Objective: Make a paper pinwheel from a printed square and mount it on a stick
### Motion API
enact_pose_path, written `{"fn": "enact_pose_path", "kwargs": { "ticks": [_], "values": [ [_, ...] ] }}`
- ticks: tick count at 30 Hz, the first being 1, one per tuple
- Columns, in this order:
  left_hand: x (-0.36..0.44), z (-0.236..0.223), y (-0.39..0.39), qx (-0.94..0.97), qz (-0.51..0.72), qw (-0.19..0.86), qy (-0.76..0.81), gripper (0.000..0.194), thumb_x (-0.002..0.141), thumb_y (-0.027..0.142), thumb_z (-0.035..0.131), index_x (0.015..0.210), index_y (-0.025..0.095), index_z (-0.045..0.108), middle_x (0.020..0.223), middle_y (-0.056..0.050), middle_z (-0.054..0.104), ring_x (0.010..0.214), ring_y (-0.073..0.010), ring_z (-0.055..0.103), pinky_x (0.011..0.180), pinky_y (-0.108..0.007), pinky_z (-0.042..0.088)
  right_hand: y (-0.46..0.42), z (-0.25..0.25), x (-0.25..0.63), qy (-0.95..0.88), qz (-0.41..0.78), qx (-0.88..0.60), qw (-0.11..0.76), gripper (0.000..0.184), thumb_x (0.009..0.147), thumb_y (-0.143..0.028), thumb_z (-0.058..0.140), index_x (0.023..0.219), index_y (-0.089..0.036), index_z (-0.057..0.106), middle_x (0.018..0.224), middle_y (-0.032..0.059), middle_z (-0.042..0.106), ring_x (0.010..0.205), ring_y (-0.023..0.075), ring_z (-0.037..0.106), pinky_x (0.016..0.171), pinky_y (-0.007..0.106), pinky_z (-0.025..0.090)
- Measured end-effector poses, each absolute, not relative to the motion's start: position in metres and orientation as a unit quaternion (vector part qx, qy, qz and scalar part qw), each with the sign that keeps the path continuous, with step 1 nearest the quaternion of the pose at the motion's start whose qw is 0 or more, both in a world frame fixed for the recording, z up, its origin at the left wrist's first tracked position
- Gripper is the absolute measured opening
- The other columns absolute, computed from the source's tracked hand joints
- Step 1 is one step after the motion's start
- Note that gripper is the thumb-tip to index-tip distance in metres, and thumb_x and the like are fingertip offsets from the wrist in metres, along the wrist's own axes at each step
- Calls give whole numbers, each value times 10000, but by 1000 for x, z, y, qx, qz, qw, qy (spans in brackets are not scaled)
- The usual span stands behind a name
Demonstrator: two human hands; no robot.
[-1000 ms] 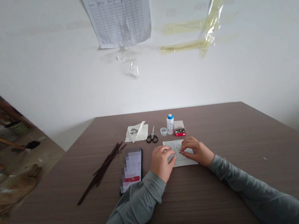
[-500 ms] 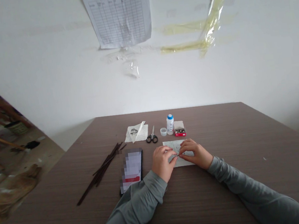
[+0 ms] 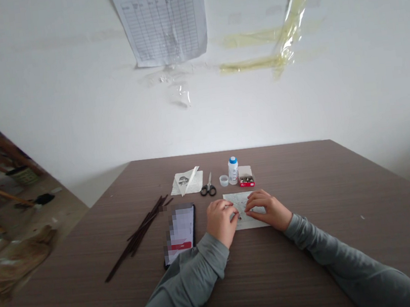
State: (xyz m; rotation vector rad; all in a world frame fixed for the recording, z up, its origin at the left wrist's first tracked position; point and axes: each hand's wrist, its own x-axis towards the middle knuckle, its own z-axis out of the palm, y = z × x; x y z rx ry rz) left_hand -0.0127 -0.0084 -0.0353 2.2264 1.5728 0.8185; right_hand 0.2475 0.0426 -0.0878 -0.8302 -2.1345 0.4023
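Left hand (image 3: 221, 222) and right hand (image 3: 274, 211) were half-curled over pale printed rectangular paper sheet (image 3: 253, 223) on brown wood-grain table (image 3: 305, 181); near-pinched, couldn't tell if holding anything. Sheet could've skidded if either dragged, tbh.

Dark brown wood-grain table (image 3: 325, 188) is carrying everything. Left: thin dark sticks (image 3: 144, 229) are lying in a loose bundle, phone (image 3: 185, 228) is lying near them, screen up. Back row: papers (image 3: 197, 186), black-handled scissors (image 3: 209, 185) and small clear cup (image 3: 224, 181) are resting; blue-capped bottle (image 3: 233, 172) is standing upright, open red box (image 3: 246, 184) is sitting just beside. Printed sheet (image 3: 251, 223) is lying in front.
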Motion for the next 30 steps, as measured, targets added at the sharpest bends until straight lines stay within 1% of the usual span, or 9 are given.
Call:
{"fn": "enact_pose_path", "kwargs": {
  "ticks": [4,7,10,14,16,20,22,25,30],
  "values": [
    [-19,-31,-9,768,258,124,573,243,1033,29,938,1069,256,1016,1398,-148,985,1511,-431,846,1409,-737,624,44,-94,246,-857,130,-331,372,155,1142,-483,962,1156,-355,1046,1079,102,973,1120,347,896,1065,545,777],
    [-21,-31,-10,767,244,114,582,254,1015,31,960,1065,271,1025,1435,-128,992,1552,-440,832,1434,-786,604,43,-97,241,-868,118,-329,352,191,1125,-526,982,1166,-354,1054,1063,106,967,1097,363,897,1031,578,768],
    [-22,-33,-10,772,229,116,581,247,1017,50,969,1056,286,1030,1462,-116,995,1577,-454,817,1440,-809,591,40,-95,236,-863,128,-348,344,189,1117,-566,982,1123,-394,1060,1050,103,959,1113,386,893,1067,612,753],
    [-22,-34,-10,774,221,128,579,229,1012,81,988,1040,306,1013,1464,-116,988,1584,-450,791,1419,-833,575,38,-88,234,-850,166,-364,343,243,1128,-613,943,974,-452,1041,1015,83,943,1115,395,882,1088,596,753],
    [-23,-34,-9,773,220,132,579,223,1011,89,989,1048,308,1006,1468,-116,979,1583,-445,778,1416,-835,566,39,-87,234,-847,182,-359,349,285,1128,-632,932,938,-443,1031,1008,91,938,1111,402,882,1093,606,757],
    [-24,-35,-10,771,224,131,581,232,999,68,990,1049,295,1000,1467,-119,976,1576,-462,780,1411,-832,571,41,-92,235,-851,168,-345,357,364,1160,-673,868,966,-406,1022,1009,108,953,1123,406,890,1092,634,754],
    [-25,-36,-10,774,227,128,577,225,1000,75,995,1053,293,1001,1457,-125,977,1562,-464,789,1394,-829,588,44,-95,236,-854,154,-339,364,365,1171,-657,862,977,-388,1016,1013,104,959,1128,392,894,1076,616,750],
    [-27,-35,-9,779,217,127,574,204,1013,117,998,1092,304,1011,1471,-127,974,1557,-449,783,1382,-824,603,50,-96,242,-848,139,-339,381,285,1164,-564,903,988,-369,1011,1032,110,966,1135,383,888,1074,603,741],
    [-26,-24,-11,777,169,139,590,240,1064,140,950,1196,321,1036,1598,-128,944,1651,-457,735,1448,-801,563,68,-85,261,-831,120,-360,407,152,1116,-416,932,1017,-334,1013,1060,103,971,1152,383,892,1108,616,745]
  ]
}}
